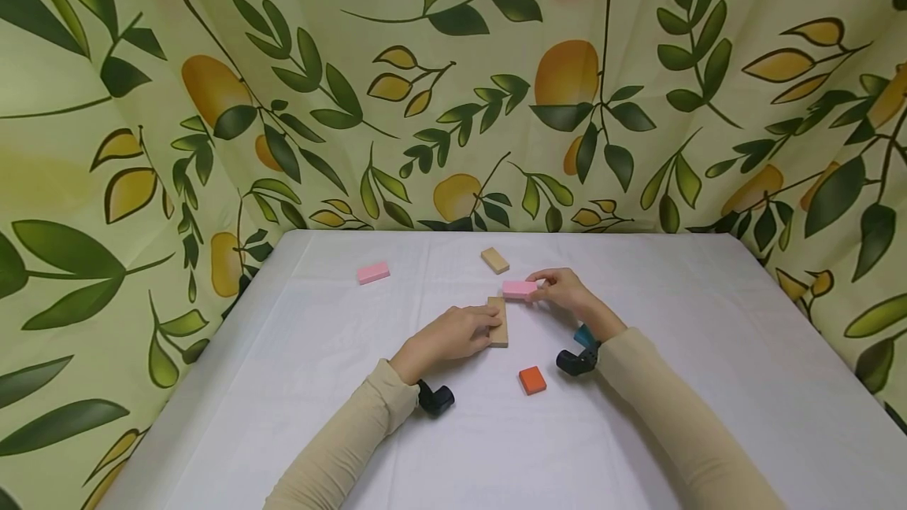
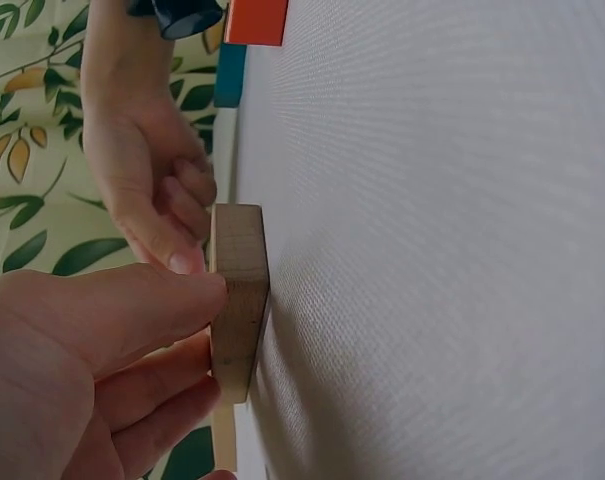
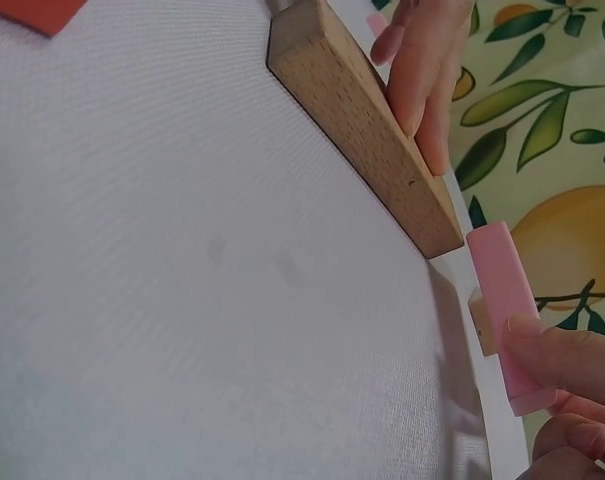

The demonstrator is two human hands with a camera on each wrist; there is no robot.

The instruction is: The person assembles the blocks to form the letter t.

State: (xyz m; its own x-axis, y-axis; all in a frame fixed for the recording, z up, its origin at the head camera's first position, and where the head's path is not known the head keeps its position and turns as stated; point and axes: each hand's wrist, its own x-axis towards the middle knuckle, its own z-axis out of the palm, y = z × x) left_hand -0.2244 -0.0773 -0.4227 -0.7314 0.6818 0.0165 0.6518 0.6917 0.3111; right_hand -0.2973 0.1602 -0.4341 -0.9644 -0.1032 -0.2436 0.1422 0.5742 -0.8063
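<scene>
A long plain wooden block (image 1: 500,334) lies flat on the white table. My left hand (image 1: 458,332) rests on it, and in the left wrist view the thumb and fingers touch the top of the wooden block (image 2: 241,290). Just beyond its far end, my right hand (image 1: 564,290) pinches a pink block (image 1: 520,290) between thumb and fingers. The right wrist view has this pink block (image 3: 503,300) held up beside the wooden block (image 3: 372,140), with a gap between them.
An orange block (image 1: 532,380) lies nearer, right of centre. A blue block (image 1: 584,335) is partly hidden by the right wrist. Farther back lie a smaller wooden block (image 1: 494,260) and another pink block (image 1: 373,272). A patterned curtain (image 1: 453,101) hangs behind the table.
</scene>
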